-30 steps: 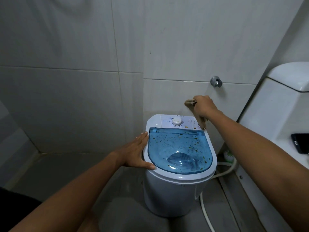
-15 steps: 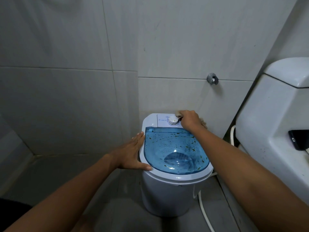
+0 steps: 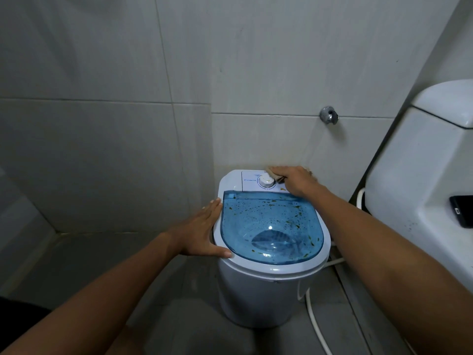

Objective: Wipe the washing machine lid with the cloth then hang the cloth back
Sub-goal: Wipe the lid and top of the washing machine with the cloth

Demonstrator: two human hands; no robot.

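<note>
The washing machine was white. On it, the lid was clear blue, flecked with yellow-brown spots. Behind it, the cloth was tan. Right of it, the phone was black.

Left hand: flat against the washing machine's left rim, fingers straight.
Right hand: presses a tan cloth on the white control panel, just beside the dial.
Lid: blue, see-through, closed, flecked with brown specks.
Hose: white, on the floor at right.
</note>
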